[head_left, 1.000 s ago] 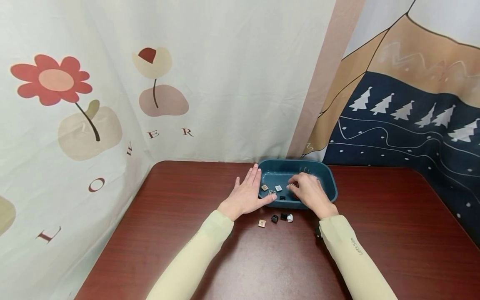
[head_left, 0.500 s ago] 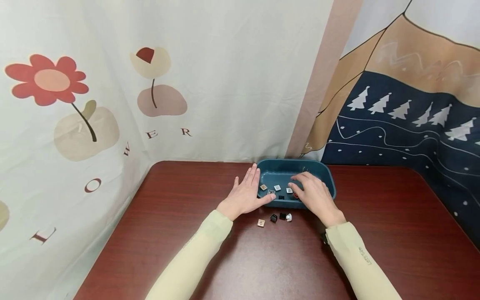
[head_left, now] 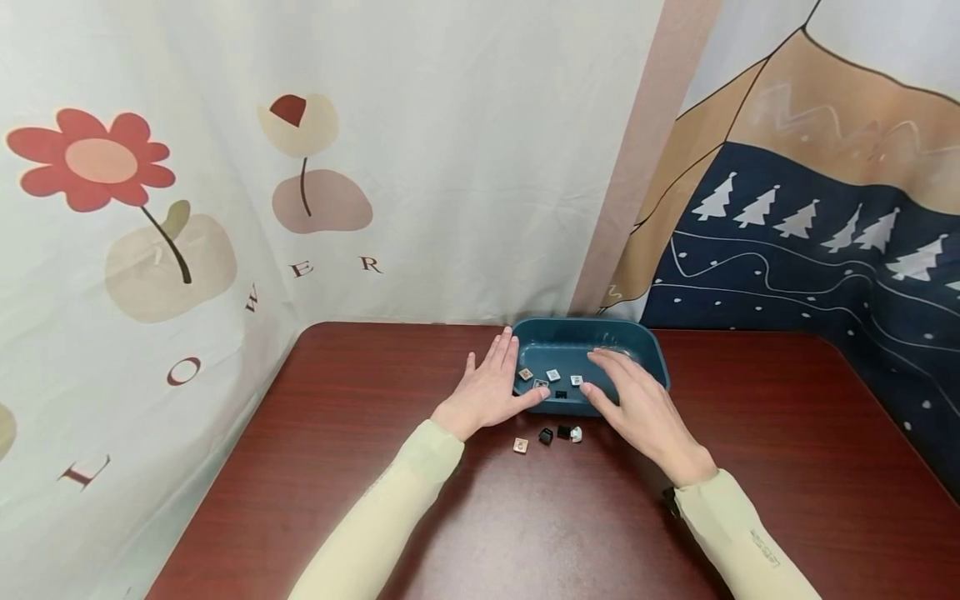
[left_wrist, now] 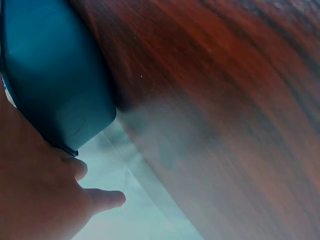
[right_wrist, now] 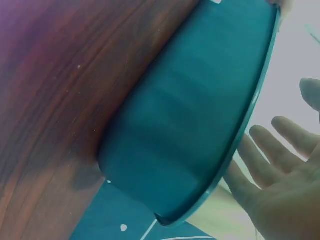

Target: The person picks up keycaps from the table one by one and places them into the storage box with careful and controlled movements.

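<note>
A dark teal plastic tray [head_left: 558,332] sits at the table's far edge. My left hand [head_left: 486,392] lies along its left side, fingers straight and thumb over the front rim. Over the right end hovers my right hand [head_left: 645,414], fingers spread and holding nothing; the right wrist view shows the fingers [right_wrist: 272,150] apart beside the tray wall [right_wrist: 185,110]. Inside are small keycap-like pieces: a beige one [head_left: 526,375], a white one [head_left: 553,376], another white one [head_left: 577,381] near the right thumb, and a black one [head_left: 561,394]. The right hand hides part of the tray.
On the table in front of the tray lie a beige square piece [head_left: 521,446], a black piece [head_left: 546,436], another black piece [head_left: 564,432] and a white piece [head_left: 576,434]. A printed curtain [head_left: 450,167] hangs right behind the reddish-brown table [head_left: 360,375].
My right hand has let go of a white piece in the tray, spread its fingers and drawn back to the right. A red piece seen earlier is now hidden. The left hand stays in place.
</note>
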The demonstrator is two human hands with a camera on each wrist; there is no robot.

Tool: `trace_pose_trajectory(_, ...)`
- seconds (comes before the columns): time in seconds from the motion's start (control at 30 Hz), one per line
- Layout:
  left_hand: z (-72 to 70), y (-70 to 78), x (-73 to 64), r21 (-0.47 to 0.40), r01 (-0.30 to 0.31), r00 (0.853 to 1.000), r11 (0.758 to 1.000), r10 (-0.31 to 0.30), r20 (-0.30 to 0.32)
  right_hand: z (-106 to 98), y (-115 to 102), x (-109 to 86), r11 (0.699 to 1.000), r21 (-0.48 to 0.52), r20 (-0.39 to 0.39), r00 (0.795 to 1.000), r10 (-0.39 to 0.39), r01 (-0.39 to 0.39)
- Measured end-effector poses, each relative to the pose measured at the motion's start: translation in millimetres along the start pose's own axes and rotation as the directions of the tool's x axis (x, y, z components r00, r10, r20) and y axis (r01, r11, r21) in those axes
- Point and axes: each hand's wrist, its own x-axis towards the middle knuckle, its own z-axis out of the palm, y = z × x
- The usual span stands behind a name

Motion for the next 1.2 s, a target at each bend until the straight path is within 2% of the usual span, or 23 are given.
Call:
trace_pose_trajectory(0.17, -0.7, 0.1, 0.3, -0.011, 0.005, 1.000, 1.000, -0.005, 0.007, -3, -6, -9.0, 0.998, -0.003, -0.008, 0.998, -0.055, 0.055)
trace_pose_trajectory(0.43, -1.0, -0.4, 0.4, 0.010, 0.015, 1.000, 1.000, -0.015, 0.013, -2, -13, -18.9, 0.994, -0.033, -0.055, 0.993, -0.101, 0.099)
trace_pose_trajectory(0.67, -1.5, 0.3, 0.3, 0.002, 0.009, 1.000, 1.000, -0.009, 0.002, 3, -15, -25.2, 0.977, -0.035, -0.068, 0.974, -0.214, 0.212)
trace_pose_trajectory(0.97, -1.5, 1.3, 1.0, 0.009, 0.013, 1.000, 1.000, -0.013, 0.012, 10, -14, -29.0, 0.942, -0.078, -0.015, 0.944, -0.329, 0.327)
trace_pose_trajectory(1.2, -1.2, 1.2, 1.9, 0.018, 0.010, 1.000, 1.000, -0.010, 0.014, 13, -14, -30.8, 0.940, -0.071, 0.075, 0.941, -0.329, 0.335)
